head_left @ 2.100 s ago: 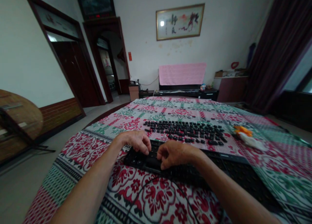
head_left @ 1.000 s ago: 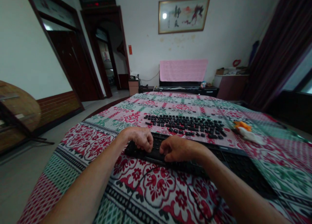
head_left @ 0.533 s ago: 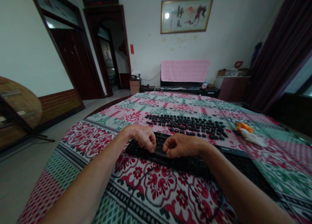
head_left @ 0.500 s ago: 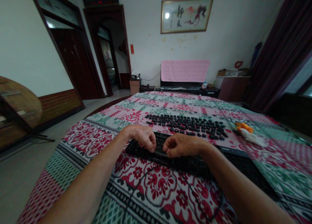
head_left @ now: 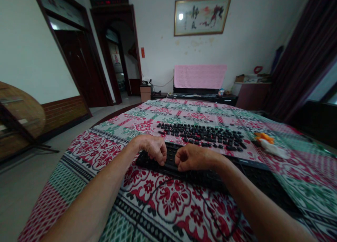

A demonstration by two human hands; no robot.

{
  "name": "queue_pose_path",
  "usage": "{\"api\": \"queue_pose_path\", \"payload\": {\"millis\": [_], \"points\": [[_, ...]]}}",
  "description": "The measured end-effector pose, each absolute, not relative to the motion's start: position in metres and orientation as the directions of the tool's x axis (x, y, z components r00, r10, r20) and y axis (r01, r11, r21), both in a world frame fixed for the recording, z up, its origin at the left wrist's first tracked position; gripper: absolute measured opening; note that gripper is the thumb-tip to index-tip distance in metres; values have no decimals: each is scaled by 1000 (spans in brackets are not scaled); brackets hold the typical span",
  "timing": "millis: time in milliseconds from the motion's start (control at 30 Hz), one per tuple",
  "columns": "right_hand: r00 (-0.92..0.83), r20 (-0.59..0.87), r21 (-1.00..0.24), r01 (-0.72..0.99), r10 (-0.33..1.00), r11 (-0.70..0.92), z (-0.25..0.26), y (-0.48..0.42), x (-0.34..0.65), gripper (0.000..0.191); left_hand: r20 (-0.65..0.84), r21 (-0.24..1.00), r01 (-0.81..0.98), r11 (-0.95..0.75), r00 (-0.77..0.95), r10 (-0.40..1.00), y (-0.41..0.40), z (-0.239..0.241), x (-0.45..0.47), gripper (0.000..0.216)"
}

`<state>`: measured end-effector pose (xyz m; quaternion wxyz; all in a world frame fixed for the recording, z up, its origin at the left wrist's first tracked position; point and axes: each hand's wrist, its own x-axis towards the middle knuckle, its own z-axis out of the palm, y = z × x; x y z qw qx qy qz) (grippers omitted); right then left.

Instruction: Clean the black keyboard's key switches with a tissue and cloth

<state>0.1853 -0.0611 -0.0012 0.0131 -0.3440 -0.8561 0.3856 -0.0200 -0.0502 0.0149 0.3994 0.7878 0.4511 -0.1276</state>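
A black keyboard base [head_left: 172, 157] with its keycaps off lies across the near part of the table, its right end reaching past my right forearm. My left hand [head_left: 156, 149] is closed over its left part, fingertips pinched and pointing down at the base. Just to the right, my right hand [head_left: 193, 158] is curled with thumb and fingers together, low over the same base. Whatever either pinch holds is too small or hidden to make out. Loose black keycaps [head_left: 205, 134] lie in rough rows behind the keyboard. A thin black cable [head_left: 150, 198] loops in front of it.
A patterned cloth [head_left: 105, 147] covers the table. To the right of the keycaps lie an orange item [head_left: 264, 137] and a crumpled white cloth or tissue [head_left: 273, 149]. Beyond the table stands a low cabinet with a pink cloth [head_left: 200, 76] over something on it.
My hands have drawn slightly apart above the keyboard base, the left shifting a little left. More of the base shows between them. The keycaps look unmoved.
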Motion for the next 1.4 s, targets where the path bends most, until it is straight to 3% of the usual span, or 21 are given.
{"api": "queue_pose_path", "payload": {"millis": [333, 700, 933, 1400], "points": [[-736, -241, -600, 625, 632, 499, 0, -65, 181, 20, -584, 487, 844, -226, 507, 634, -52, 14, -16, 31], [-758, -229, -614, 599, 610, 514, -3, -66, 180, 22, -593, 490, 846, -209, 499, 632, -57, 16, -13, 28], [-763, -223, -575, 605, 607, 550, -4, -66, 178, 23, -577, 484, 837, -256, 524, 626, -55, 14, -14, 27], [-789, -202, -564, 578, 580, 590, -5, -68, 177, 17, -590, 566, 802, -192, 557, 585, -54, 13, -18, 25]]}}
